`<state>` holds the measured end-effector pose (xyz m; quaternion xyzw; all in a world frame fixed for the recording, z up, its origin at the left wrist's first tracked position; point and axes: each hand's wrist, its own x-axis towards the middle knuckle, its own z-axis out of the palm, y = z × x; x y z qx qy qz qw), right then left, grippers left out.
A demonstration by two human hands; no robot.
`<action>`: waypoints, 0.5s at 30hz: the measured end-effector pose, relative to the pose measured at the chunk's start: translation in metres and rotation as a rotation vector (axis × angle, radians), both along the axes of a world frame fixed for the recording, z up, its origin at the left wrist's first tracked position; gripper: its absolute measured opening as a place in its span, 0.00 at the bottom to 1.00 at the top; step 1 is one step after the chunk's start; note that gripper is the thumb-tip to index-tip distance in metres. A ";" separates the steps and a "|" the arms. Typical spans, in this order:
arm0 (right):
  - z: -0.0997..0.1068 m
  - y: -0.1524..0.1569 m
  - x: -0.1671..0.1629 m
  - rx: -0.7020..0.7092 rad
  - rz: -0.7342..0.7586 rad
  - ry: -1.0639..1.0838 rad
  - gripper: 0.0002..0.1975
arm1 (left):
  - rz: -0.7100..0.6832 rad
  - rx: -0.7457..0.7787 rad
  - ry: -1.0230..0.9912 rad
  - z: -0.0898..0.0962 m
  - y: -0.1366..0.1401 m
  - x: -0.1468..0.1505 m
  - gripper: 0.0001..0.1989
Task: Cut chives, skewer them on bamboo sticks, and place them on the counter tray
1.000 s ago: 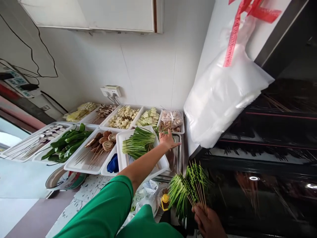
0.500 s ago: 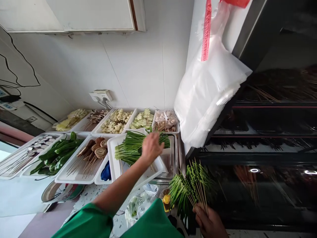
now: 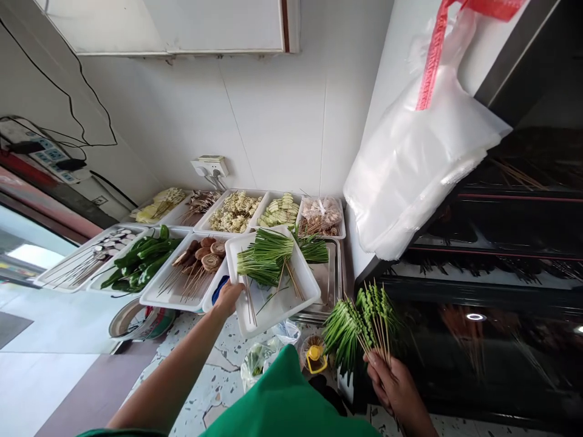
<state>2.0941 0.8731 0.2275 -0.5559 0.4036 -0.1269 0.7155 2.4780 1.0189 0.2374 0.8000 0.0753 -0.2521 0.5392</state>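
Note:
My left hand (image 3: 229, 298) has its fingers closed on the left rim of a white plastic tray (image 3: 277, 311). On that tray lie skewers of green chives (image 3: 268, 252) and a few wooden sticks. The tray sits tilted, overlapping a metal tray (image 3: 334, 279) where more chives (image 3: 313, 249) lie. My right hand (image 3: 389, 382) grips the stick ends of a bunch of green vegetable skewers (image 3: 371, 321), their leafy parts fanned upward and to the left. The bunch is held right of the trays, in front of the dark display case (image 3: 437, 288).
White trays hold mushroom skewers (image 3: 207, 258), green peppers (image 3: 144, 258), cauliflower (image 3: 237, 210) and sliced green vegetables (image 3: 280, 210). Clear plastic bags (image 3: 419, 158) hang at the right. A yellow-capped container (image 3: 315, 353) and a bagged bundle (image 3: 257, 362) are below.
My left hand has moved from above the chives to the left rim of the white tray and closed on it. My right hand still holds the skewers. The view has shifted left.

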 end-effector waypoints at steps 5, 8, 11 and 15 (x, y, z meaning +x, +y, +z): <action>0.003 0.017 0.005 0.014 -0.015 0.009 0.25 | 0.027 -0.018 0.048 0.017 0.010 0.020 0.20; 0.003 0.027 0.005 0.015 -0.027 0.017 0.26 | -0.020 -0.002 0.066 0.026 0.023 0.035 0.19; 0.002 0.035 0.005 -0.001 -0.023 0.018 0.26 | -0.102 -0.010 0.062 0.033 0.039 0.050 0.18; 0.000 0.041 0.008 -0.007 -0.024 0.030 0.26 | -0.160 0.026 -0.020 0.043 0.062 0.071 0.15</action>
